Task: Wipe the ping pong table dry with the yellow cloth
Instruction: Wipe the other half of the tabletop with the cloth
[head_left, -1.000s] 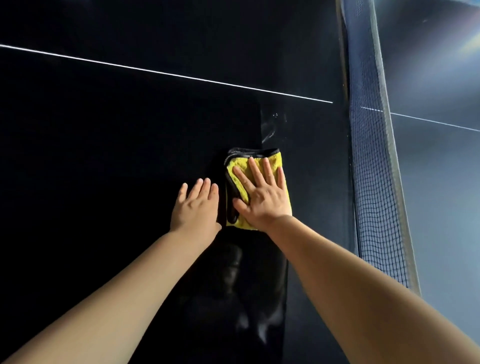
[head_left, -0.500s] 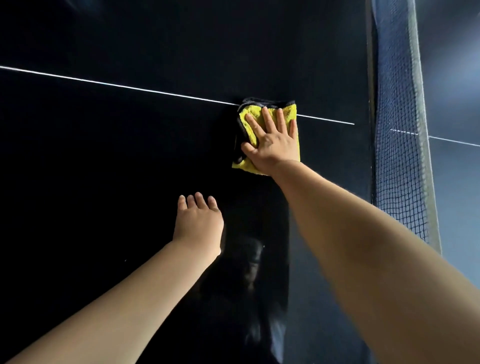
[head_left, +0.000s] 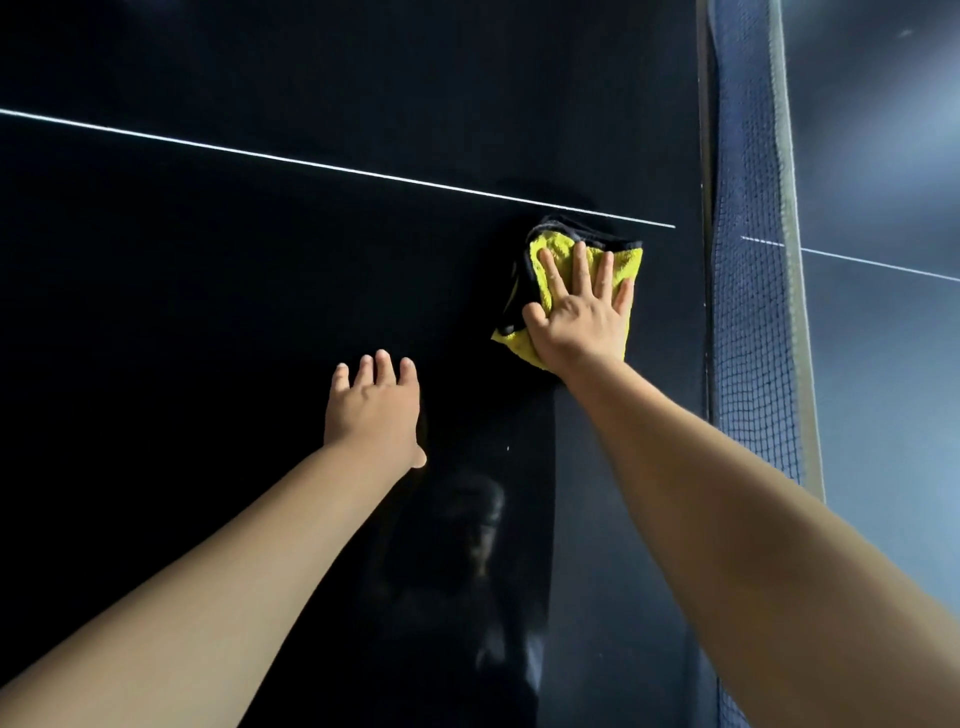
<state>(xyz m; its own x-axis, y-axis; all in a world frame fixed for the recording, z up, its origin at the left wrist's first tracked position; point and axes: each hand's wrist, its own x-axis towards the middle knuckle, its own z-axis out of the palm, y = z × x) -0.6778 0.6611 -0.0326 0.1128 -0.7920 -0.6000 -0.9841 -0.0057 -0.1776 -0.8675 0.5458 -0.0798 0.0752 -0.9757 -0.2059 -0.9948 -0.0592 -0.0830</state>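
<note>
**A:** Where's the yellow cloth (head_left: 628, 265) now?

**B:** On the worktop (head_left: 208, 312), just short of the white line (head_left: 337, 168). Half a second ago its far edge lay on that line.

**A:** Hands?

**B:** The right hand (head_left: 576, 317) presses the cloth flat, fingers (head_left: 580, 267) straight and spread, grasping nothing. The left hand (head_left: 371, 410) rests further back from the line, fingers released.

**A:** Meaning?

**B:** I'd judge the strip up to the line is wiped and the return stroke has begun.

One head-worn view looks forward and down, close over the ping pong table (head_left: 218, 322)
</note>
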